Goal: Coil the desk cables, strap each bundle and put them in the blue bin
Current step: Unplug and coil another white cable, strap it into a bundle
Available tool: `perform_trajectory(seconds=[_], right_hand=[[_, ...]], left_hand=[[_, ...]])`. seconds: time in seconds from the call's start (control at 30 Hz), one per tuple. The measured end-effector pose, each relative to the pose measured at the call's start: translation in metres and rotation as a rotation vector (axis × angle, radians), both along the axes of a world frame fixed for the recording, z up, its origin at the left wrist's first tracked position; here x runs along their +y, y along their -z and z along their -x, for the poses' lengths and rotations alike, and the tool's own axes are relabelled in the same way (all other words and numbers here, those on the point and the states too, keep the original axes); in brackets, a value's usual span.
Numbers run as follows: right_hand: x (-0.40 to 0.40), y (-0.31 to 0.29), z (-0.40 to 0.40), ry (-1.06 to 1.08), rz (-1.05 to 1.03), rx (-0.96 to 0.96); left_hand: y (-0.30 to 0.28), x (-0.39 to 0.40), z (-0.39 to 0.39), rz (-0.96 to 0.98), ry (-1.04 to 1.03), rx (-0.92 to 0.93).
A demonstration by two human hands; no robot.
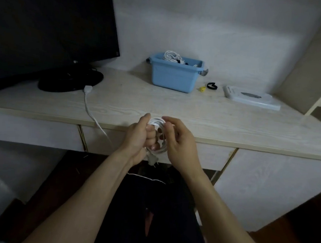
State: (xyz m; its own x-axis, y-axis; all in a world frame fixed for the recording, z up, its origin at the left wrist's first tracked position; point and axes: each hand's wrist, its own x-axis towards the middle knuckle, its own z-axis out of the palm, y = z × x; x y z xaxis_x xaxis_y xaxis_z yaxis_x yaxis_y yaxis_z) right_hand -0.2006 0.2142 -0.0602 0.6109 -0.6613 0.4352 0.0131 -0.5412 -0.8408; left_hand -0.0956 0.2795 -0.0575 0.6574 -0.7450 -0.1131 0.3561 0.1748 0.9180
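While the white cable coil [158, 132] is only part wound, the job in hand looks to be laying on the remaining loops, and it would go best if each new turn is matched in size to the ones already gathered, so the bundle stays round and flat for strapping. The coil hangs in the air just in front of the surface [202, 112] edge, well nearer the person than the blue bin [173, 74]. The left hand [140, 137] has its fingers curled shut through and around the loops, gripping them; the right hand [175, 138] pinches the coil's near-right side with narrow, bent fingers. A pale plug [152, 160] dangles below the left hand. The unwound tail [93, 116] runs from the coil up over the surface edge to a white socket block [88, 89] lying left of the bin, so slack should be drawn in gently rather than tugged.

The cable is smooth, glossy and springy-looking, likely to unwind if grip loosens. A black strap [211, 86], curled into a ring, lies just right of the bin beside a small yellow piece [202, 89]. The bin is matt plastic, rectangular with grey handles, and already holds a white cable bundle [172, 56]. Further right lies a flat white box [251, 97]; far left of the bin stands a dark monitor [49, 30] on its round black base [71, 79]. The surface is pale wood-grain laminate.
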Motion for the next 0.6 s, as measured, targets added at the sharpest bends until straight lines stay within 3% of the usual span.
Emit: perform_trajectory(seconds=[0.23,0.37,0.5,0.6], right_hand=[[-0.074,-0.052,-0.05,0.007,0.151,0.02],[-0.12,-0.056,-0.074,-0.048,0.114,0.027],[-0.146,-0.054,-0.082,-0.065,0.072,0.043],[-0.168,-0.053,-0.085,-0.143,-0.064,0.085]], left_hand=[[-0.054,-0.05,-0.046,0.241,0.366,0.179],[-0.064,-0.082,-0.08,0.224,0.637,0.124],[-0.065,-0.113,-0.097,0.176,0.647,0.186],[-0.063,-0.141,-0.101,0.101,0.516,0.118]])
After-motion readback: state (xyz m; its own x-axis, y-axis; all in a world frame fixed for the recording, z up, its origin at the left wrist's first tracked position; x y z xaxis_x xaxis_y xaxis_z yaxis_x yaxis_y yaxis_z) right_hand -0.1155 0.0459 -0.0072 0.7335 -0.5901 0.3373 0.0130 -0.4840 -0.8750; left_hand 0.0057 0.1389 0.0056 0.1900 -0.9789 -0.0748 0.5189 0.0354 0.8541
